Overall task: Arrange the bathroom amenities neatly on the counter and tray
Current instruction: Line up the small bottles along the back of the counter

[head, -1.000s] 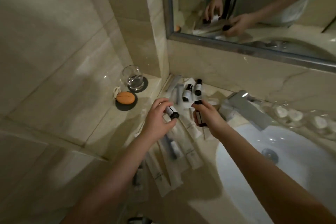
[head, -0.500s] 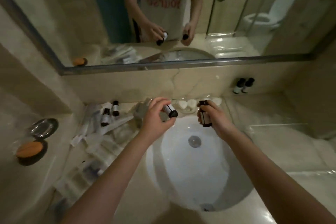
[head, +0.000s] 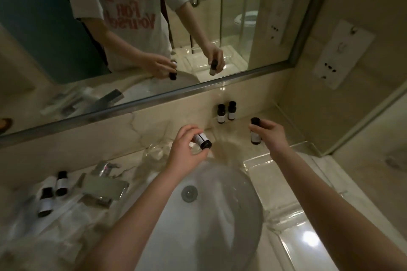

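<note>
Two hands are holding bottles: left hand (head: pixel 186 152) pinching a tilted bottle (head: pixel 201 140); right hand (head: pixel 269 134) gripping an upright bottle (head: pixel 255 132), at five o'clock from the standing pair (head: pixel 226 112).

Back right of marble counter (head: pixel 293 130): two upright dark bottles with white labels (head: pixel 225 110) against the back wall; bare stone just right of them. Clear acrylic tray (head: pixel 284 185) along right edge, open. Left end crowded: lying bottles (head: pixel 52 193), white packets (head: pixel 72 213), chrome faucet (head: pixel 105 185).

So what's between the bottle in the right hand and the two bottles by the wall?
Only bare counter between the held bottle and the standing pair, in the head view.
</note>
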Tool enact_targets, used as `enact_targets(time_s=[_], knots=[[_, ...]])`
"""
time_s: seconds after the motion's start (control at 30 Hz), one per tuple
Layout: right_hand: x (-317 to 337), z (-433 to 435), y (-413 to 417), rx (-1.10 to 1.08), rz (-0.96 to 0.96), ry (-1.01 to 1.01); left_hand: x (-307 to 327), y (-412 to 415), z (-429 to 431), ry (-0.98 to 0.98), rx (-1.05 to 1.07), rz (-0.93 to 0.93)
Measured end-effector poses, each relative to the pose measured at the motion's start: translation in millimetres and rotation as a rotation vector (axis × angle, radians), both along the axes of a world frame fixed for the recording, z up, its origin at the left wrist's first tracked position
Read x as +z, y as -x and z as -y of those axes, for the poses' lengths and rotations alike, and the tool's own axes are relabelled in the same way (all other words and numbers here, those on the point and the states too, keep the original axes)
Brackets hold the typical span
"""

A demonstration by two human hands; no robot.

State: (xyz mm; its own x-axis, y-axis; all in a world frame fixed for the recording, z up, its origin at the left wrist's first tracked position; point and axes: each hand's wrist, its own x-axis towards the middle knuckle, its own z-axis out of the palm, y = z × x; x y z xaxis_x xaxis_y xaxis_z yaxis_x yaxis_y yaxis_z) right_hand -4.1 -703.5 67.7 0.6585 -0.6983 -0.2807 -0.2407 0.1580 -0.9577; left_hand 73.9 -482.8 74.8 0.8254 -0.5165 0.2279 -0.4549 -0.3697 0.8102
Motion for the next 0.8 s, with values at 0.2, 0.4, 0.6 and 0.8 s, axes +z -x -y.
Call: enact_targets(time_s=[0.2,0.4,0.6,0.8], knots=[[-26.1,46.9,-42.2,-0.059,-0.022,0.016,-15.0,-18.8,30.3,-0.022,-0.011,-0.016],[-39.7,62.0,-91.7,0.039,-0.013,0.071,-20.5,-36.3,46.4,-0.066,-0.002,-0.007],[-56.6,69.0,-102.6,0.086,-0.019,0.098,-22.5,-42.6,51.1,-0.078,-0.002,0.0],[-72.8,75.1,-93.5,0.226,-0.203,0.377,-29.8,-41.0,50.9,-0.096,-0.007,-0.022]])
